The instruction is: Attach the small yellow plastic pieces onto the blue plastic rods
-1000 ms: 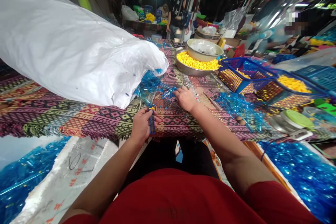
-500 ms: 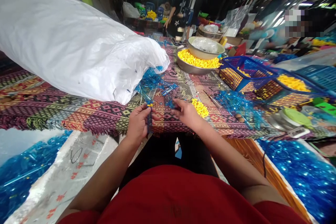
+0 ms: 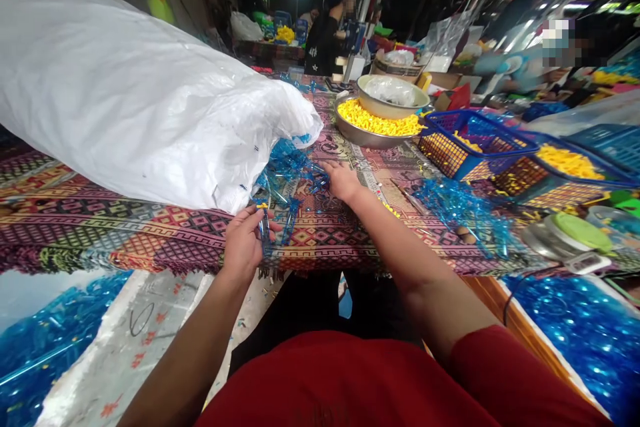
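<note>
Head camera looks down on a person in a red shirt (image 3: pixel 320 387) who sits at a counter (image 3: pixel 165 240) covered with a patterned woven cloth. The small dark marks on the big white sack (image 3: pixel 140 100) are too small for reading.

The left grip (image 3: pixel 244 243) is clenched and pinches a thin blue plastic strip (image 3: pixel 264 232) between the thumb and fingers, with a small yellow piece at its top end. The right grip (image 3: pixel 343 181) is lying on the edge of a tangle of blue plastic strips (image 3: pixel 293 163), and its fingertips (image 3: pixel 327 172) touch this tangle, but I cannot tell if they close on anything. The tangle lies between the two grips, just beside the mouth of the sack.

Farther along the counter there is a metal basin (image 3: pixel 345 128) full of yellow pieces, with a smaller bowl (image 3: pixel 393 97) sitting inside it. Blue baskets (image 3: pixel 470 140) stand to the right of it, and a kitchen scale with a green top (image 3: pixel 565 237) is near the counter edge. More blue plastic (image 3: pixel 575 340) lies in a heap below on the right.
</note>
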Demonstrator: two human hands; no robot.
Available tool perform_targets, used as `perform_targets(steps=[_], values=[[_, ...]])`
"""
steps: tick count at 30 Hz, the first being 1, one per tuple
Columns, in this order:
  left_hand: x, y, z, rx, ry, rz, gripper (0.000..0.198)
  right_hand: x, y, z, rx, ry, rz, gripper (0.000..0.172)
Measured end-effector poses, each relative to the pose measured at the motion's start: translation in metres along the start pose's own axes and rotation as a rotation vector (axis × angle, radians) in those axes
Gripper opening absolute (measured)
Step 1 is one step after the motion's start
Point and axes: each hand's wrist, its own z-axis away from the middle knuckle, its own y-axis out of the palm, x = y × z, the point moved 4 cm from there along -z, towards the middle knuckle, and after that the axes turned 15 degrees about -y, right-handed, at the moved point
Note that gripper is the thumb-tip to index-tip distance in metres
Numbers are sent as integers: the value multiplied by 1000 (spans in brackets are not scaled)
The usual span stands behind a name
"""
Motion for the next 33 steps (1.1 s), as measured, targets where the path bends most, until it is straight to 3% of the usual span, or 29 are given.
perform_targets(steps=[1,3,6,10,13,17,22,28,33], values=[[0,1,0,3,-1,-7,24,-5,3,0,41,-35,-14,60],[1,2,0,9,-3,-19,24,-8,10,4,106,-138,-22,48],[1,3,1,11,-11,-22,23,3,11,25,65,-317,-33,39],[2,3,-1,21,-18,-38,23,37,-4,65,-102,-517,-80,41],[3,2,-3,23,-15,-32,25,72,-7,85,-92,-641,-77,42],[3,2,-2,20,-7,-36,24,97,-1,91,-52,-647,-83,51],[1,4,2,29,-10,-44,22,85,-5,101,-185,-427,-122,46],[1,5,1,42,-13,-58,22,106,4,106,33,-538,14,41],[3,3,-2,51,-5,-45,23,108,8,84,46,-521,0,37]])
